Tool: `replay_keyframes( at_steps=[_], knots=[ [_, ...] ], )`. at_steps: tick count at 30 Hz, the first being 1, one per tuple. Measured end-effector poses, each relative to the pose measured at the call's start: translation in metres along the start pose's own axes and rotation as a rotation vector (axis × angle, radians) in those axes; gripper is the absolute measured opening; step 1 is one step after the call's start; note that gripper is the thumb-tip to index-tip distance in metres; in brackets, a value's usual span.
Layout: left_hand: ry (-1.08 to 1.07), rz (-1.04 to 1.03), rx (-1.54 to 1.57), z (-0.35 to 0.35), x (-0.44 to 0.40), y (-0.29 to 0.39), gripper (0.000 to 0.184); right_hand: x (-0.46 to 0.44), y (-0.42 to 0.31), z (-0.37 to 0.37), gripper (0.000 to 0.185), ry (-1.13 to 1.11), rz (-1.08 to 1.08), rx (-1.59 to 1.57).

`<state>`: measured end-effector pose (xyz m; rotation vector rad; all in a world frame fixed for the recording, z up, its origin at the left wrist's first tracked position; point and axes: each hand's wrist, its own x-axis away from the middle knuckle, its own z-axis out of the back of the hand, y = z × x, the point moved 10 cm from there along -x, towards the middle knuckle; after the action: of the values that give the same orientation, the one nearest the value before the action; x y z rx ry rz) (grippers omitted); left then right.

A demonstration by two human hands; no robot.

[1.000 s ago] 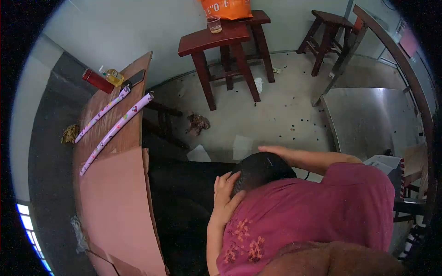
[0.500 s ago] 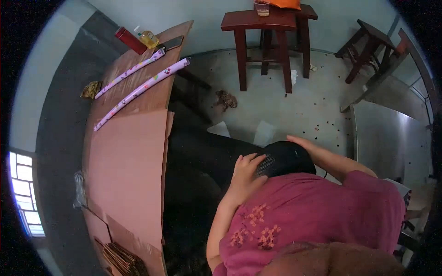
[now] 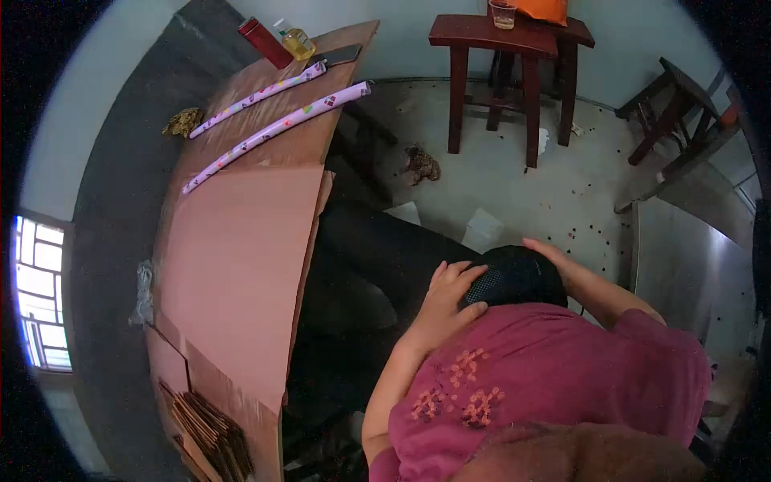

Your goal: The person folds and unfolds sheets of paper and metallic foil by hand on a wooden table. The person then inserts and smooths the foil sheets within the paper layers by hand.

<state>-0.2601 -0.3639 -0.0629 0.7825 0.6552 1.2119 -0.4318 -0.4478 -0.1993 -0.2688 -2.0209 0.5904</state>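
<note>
A rounded black thing with a mesh side (image 3: 526, 273) rests on the person's lap, against the dark red shirt. My left hand (image 3: 454, 299) lies on its left side with the fingers spread and the thumb apart. On the far right side of it, my right hand (image 3: 548, 254) rests with its fingers stretched out; part of that hand is hidden behind the black thing. A short piece of dark cord shows beside it, near the right forearm.
At left, a table (image 3: 241, 281) bears pink board, two patterned rolls (image 3: 277, 128), a red canister (image 3: 265, 42), a yellow bottle (image 3: 297, 42), a phone (image 3: 337, 55) and folded brown cardboard (image 3: 213, 434). Wooden stools (image 3: 494, 36) stand ahead. Papers and dark bits lie on the floor.
The view has swung left and down, so the table, stools and lap appear shifted to the right. Both hands keep their places on the black thing.
</note>
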Motion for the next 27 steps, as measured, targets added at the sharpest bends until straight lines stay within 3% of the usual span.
replay_keyframes(
  at_steps=[6,9,11,15,17,27],
  knots=[
    [0.003,0.007,0.015,0.001,0.000,0.001,0.059,0.009,-0.007,-0.008,0.061,0.001,0.041,0.043],
    [0.045,-0.017,0.004,0.004,0.001,0.003,0.057,-0.004,0.007,0.002,0.064,-0.021,-0.076,0.001],
    [0.037,-0.016,0.031,0.004,0.001,0.003,0.057,-0.002,0.001,-0.001,0.067,-0.050,-0.024,0.118],
    [0.050,-0.030,0.032,0.004,0.002,0.001,0.057,-0.052,0.027,0.027,0.071,-0.112,-0.104,0.037],
    [0.039,-0.032,0.039,0.002,0.003,0.001,0.056,-0.073,0.036,0.042,0.075,-0.042,-0.145,-0.004],
    [0.008,0.012,0.132,-0.001,0.012,-0.013,0.057,-0.079,0.046,-0.020,0.069,-0.201,-0.198,0.096]
  ],
)
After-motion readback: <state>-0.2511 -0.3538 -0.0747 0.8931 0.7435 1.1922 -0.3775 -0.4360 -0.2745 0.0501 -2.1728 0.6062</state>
